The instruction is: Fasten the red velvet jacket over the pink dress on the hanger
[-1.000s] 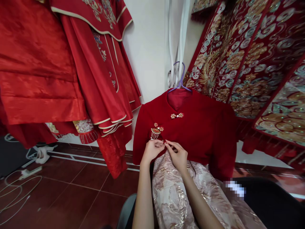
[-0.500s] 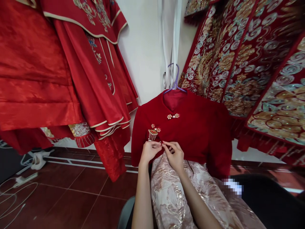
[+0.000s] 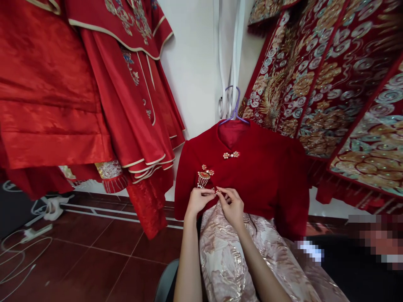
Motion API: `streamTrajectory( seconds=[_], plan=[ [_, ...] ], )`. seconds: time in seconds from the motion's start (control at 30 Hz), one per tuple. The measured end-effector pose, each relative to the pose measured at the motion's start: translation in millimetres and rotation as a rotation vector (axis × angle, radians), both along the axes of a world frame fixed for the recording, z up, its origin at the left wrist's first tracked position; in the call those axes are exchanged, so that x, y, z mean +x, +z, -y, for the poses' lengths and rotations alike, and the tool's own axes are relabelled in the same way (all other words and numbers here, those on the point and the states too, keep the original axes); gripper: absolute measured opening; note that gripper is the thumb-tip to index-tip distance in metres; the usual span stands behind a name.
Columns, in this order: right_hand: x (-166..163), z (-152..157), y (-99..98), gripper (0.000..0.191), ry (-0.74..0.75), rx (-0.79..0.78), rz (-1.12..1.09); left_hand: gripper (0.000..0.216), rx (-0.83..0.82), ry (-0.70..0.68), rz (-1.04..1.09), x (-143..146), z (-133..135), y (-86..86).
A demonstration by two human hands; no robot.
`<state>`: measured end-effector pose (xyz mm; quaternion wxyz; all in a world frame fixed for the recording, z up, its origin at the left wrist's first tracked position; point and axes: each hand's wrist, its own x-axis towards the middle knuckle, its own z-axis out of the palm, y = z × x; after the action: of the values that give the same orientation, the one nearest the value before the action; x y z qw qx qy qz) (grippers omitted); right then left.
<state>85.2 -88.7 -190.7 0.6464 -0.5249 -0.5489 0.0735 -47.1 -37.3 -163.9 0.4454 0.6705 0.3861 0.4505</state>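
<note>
A dark red velvet jacket (image 3: 258,176) hangs in front of me on a purple hanger (image 3: 235,110). At its lower left front my left hand (image 3: 199,202) pinches a small beaded fastener (image 3: 217,191) between thumb and fingers. From the other side my right hand (image 3: 233,206) closes on the same fastener, fingertips nearly touching those of the left. Just above the left hand sits a fan-shaped beaded brooch (image 3: 203,178) with strands. A floral beaded clasp (image 3: 231,155) joins the collar. Pale pink brocade fabric (image 3: 226,251) spreads below the jacket, under my forearms.
Red garments with cream piping (image 3: 122,105) hang on the left. A densely embroidered red garment (image 3: 324,92) hangs on the right. White straps (image 3: 233,54) run above the hanger. White shoes (image 3: 54,209), a rack bar (image 3: 119,216) and cables (image 3: 19,251) are at lower left.
The view has shifted slightly, so the jacket and the hanging garments appear a little further right. Both hands stay on the fastener, with the fingertips slightly repositioned.
</note>
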Motion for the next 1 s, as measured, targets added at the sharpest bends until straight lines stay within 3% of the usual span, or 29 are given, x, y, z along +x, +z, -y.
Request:
streamTrajectory(
  seconds=[0.23,0.47,0.77,1.0],
  plan=[
    [4.3,-1.6,2.9,0.027,0.033,-0.082,-0.051,0.022,0.068,-0.032,0.015,-0.1,-2.4,-3.2],
    [4.1,-2.7,8.9,0.026,-0.008,-0.101,-0.012,0.025,0.024,-0.061,-0.014,0.7,-4.5,-2.1],
    [23.3,-9.8,8.4,0.032,0.151,-0.208,-0.105,0.024,0.035,-0.027,-0.077,5.5,3.5,3.0],
    [23.9,-9.3,1.6,0.037,0.225,-0.170,-0.200,0.025,0.013,-0.022,0.018,-0.6,4.3,0.1]
  ],
)
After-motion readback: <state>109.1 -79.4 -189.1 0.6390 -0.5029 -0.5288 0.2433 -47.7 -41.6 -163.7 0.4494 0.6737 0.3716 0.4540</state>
